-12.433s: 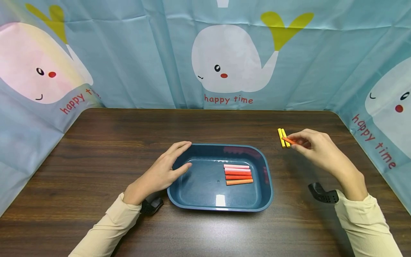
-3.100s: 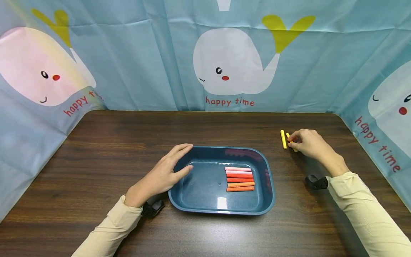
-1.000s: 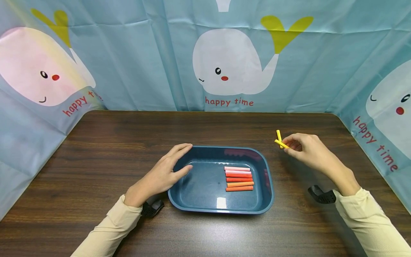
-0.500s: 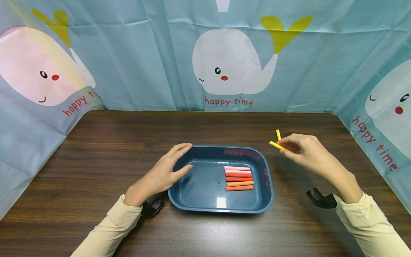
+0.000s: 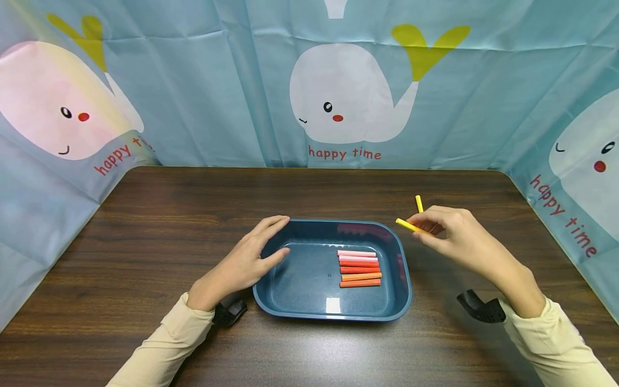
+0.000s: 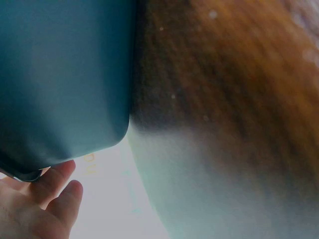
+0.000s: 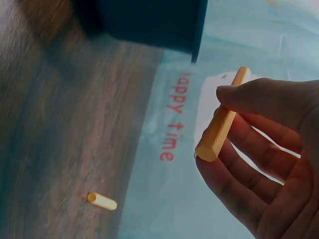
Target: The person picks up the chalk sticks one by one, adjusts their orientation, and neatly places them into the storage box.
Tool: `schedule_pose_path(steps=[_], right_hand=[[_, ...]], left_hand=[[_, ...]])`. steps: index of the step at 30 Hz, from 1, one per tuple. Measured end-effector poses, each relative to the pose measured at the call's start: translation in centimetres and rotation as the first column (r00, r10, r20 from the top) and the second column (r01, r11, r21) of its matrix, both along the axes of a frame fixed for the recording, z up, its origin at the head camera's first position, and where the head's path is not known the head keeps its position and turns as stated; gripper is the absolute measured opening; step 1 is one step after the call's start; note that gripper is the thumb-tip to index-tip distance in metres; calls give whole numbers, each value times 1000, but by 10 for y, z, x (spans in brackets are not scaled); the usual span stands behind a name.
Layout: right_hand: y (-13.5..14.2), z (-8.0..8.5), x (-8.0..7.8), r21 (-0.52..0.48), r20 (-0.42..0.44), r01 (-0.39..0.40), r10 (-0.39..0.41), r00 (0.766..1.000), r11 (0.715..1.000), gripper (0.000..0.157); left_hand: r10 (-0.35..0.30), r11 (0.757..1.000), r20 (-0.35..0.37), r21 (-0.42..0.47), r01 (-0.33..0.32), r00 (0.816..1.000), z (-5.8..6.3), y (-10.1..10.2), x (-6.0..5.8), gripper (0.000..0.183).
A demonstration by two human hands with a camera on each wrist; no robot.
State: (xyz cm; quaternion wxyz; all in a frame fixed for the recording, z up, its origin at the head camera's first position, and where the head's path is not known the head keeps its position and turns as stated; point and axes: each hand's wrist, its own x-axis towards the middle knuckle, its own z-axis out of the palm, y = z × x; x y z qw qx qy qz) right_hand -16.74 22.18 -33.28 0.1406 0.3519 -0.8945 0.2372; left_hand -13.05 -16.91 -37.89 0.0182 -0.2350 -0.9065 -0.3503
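Observation:
My right hand (image 5: 456, 236) pinches a yellow chalk stick (image 5: 408, 224) between thumb and fingers, just off the back right corner of the blue tray (image 5: 333, 318). In the right wrist view the held chalk (image 7: 219, 127) slants across the fingertips, its flat end showing. A second yellow chalk (image 5: 419, 202) lies on the table behind this hand, partly hidden by it. My left hand (image 5: 244, 258) rests at the tray's left rim, fingers extended and thumb over the inside. Inside the tray, pink (image 5: 357, 253), red (image 5: 359, 264) and orange chalks (image 5: 360, 283) lie side by side towards the right.
The dark wood table (image 5: 193, 199) ends at the back against a blue curtain (image 5: 217, 97) with printed whales, which also hangs at both sides. A black wrist mount (image 5: 481, 307) sits on the right wrist, another mount (image 5: 229, 313) on the left.
The right hand has placed another orange chalk in the tray, then picked up a yellow chalk and carried it left and nearer towards the tray. The left hand keeps its place.

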Motion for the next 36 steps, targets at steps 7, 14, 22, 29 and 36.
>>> schedule_pose_path(steps=[7, 14, 22, 29, 36], right_hand=[[-9, 3, 8, -17, -8, -66, 66, 998, 998, 31], [-17, 4, 14, -28, -10, -97, 97, 995, 995, 32], [-29, 6, 22, -16, 32, -128, 129, 991, 992, 29], [-39, 4, 25, 1, 71, -152, 152, 986, 988, 24], [-50, -2, 28, 1, 75, -179, 179, 981, 984, 22]], left_hand=[[0, 1000, 0, -9, 0, 1000, 0, 0, 0, 62], [2, 1000, 6, -11, -2, 1000, 1, 0, 1, 63], [4, 1000, -3, -9, -4, 1000, 0, 0, 0, 63], [-1, 1000, -7, -12, 1, 1000, 0, 0, 0, 62], [-5, 1000, -10, -4, 5, 1000, 0, 0, 0, 62]])
